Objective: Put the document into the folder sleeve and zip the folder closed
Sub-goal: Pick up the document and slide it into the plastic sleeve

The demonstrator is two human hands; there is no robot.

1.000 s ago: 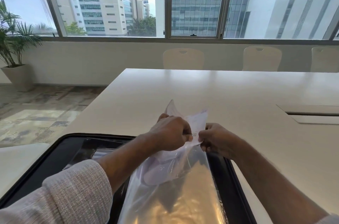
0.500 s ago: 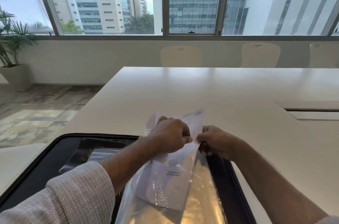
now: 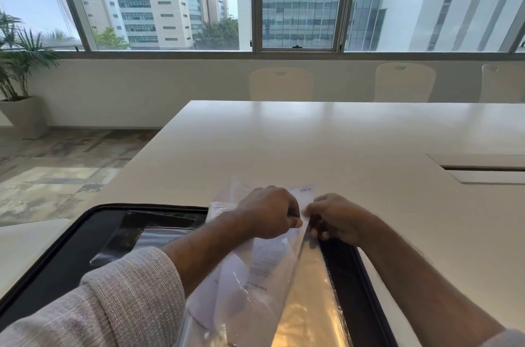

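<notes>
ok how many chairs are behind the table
3 chairs show along the far side of the table: one at centre, one right of it, and one cut off at the right edge. More may sit beyond the frame.

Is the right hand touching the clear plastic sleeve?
Touching. In the head view the right hand pinches the edge of the clear sleeve at its opening, beside the left hand, with the document partly inside.
</notes>
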